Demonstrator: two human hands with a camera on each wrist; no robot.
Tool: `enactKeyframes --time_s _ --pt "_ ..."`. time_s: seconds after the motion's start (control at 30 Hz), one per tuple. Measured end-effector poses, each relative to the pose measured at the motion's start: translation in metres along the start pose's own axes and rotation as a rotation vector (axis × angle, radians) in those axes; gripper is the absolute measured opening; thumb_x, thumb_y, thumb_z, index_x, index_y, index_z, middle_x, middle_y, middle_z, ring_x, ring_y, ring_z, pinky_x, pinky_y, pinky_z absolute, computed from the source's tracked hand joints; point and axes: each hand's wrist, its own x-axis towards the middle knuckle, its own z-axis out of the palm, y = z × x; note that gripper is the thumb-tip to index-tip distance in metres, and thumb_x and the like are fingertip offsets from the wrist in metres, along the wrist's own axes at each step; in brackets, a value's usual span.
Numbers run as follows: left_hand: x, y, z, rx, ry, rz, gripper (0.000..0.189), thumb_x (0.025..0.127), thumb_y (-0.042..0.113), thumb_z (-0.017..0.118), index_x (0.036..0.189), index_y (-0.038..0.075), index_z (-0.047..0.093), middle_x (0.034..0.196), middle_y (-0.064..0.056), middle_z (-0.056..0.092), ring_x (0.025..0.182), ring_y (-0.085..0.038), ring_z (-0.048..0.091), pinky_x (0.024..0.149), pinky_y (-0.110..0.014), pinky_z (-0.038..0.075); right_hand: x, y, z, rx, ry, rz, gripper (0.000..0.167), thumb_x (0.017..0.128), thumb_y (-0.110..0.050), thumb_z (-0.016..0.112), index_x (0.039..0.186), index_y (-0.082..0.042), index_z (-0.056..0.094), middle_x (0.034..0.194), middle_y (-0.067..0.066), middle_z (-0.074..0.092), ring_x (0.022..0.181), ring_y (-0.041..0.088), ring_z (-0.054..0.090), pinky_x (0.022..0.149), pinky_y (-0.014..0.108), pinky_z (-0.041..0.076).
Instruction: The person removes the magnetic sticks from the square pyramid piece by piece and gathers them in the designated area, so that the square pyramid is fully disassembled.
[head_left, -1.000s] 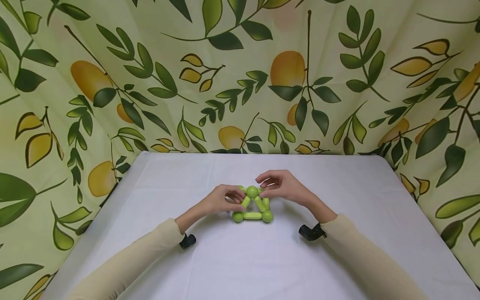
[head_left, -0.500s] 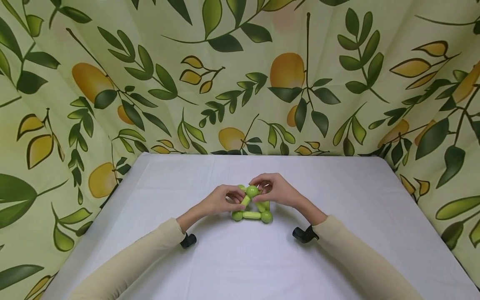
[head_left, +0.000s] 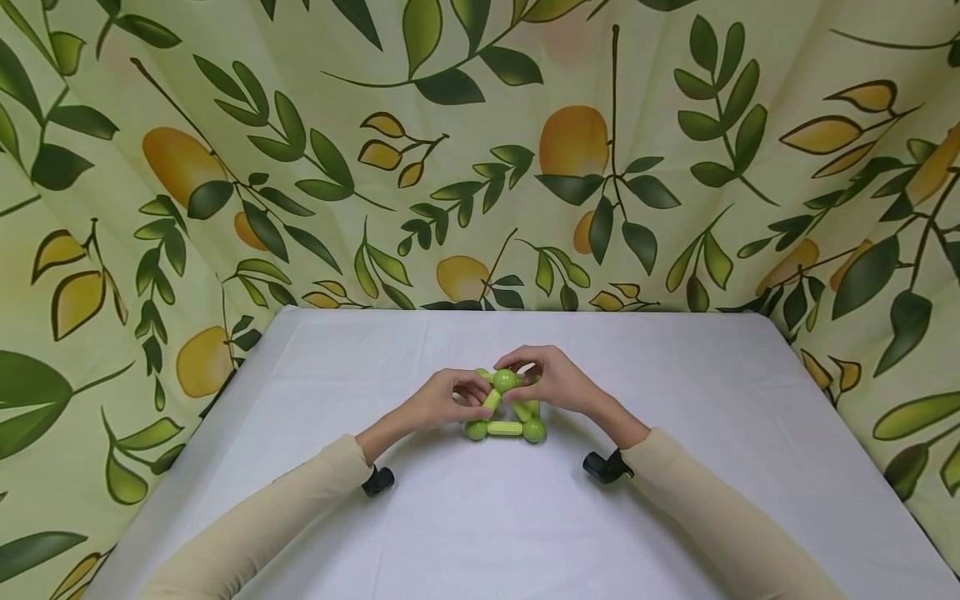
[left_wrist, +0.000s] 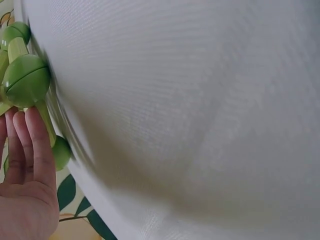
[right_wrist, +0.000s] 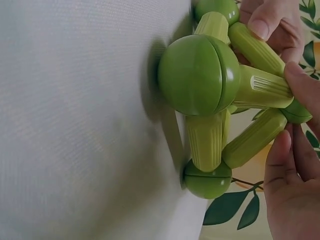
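A pyramid-like frame of green balls and ridged light-green rods (head_left: 505, 428) stands on the white cloth. Its top ball (head_left: 505, 381) sits between the two hands. On the left side, my left hand (head_left: 442, 400) pinches a slanted rod; in the right wrist view its thumb lies along that rod (right_wrist: 257, 50). My right hand (head_left: 553, 382) grips the frame near the top ball, thumb and fingers either side of the upper end of another slanted rod (right_wrist: 265, 90). In the left wrist view, left-hand fingertips (left_wrist: 36, 120) reach up behind a green ball (left_wrist: 27, 80).
The white-covered table (head_left: 450, 517) spreads around the frame. A leaf-and-fruit patterned curtain (head_left: 480, 167) hangs behind and at both sides. Black wrist cameras (head_left: 606, 467) sit below each cuff, close above the cloth.
My right hand has moved left and slightly down from beside the frame and taken hold near its top ball. The left hand keeps its pinch in nearly the same place.
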Motion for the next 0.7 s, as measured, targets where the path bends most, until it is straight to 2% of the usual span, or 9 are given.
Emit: enactKeyframes --time_s 0.3,0.47,0.7 --pt "0.0000 0.0000 -0.0019 0.011 -0.009 0.017 0.022 0.089 0.007 0.081 0.107 0.003 0.070 0.093 -0.001 0.068 0.086 -0.016 0.065 0.080 -0.033 0.055 0.0043 -0.0024 -0.0010 -0.082 -0.019 0.001 0.029 0.082 -0.012 0.088 0.108 -0.012 0.076 0.103 -0.004 0.073 0.094 0.017 0.063 0.077 0.037 0.055" --pt "0.0000 0.0013 -0.0016 0.009 -0.013 0.011 0.021 0.089 0.007 0.081 0.107 0.003 0.070 0.093 -0.001 0.068 0.086 -0.017 0.065 0.081 -0.032 0.055 0.0053 -0.0013 -0.0022 -0.053 -0.036 0.006 0.029 0.081 -0.013 0.088 0.107 -0.010 0.076 0.103 -0.001 0.073 0.089 0.020 0.061 0.076 0.039 0.055" --pt "0.0007 0.0013 -0.0030 0.038 -0.018 0.003 0.021 0.089 0.006 0.080 0.108 0.003 0.070 0.096 -0.001 0.068 0.086 -0.016 0.064 0.080 -0.031 0.055 0.0068 0.0022 -0.0040 -0.019 -0.060 0.002 0.028 0.082 -0.016 0.088 0.107 -0.012 0.076 0.103 -0.005 0.073 0.088 0.020 0.063 0.076 0.034 0.055"
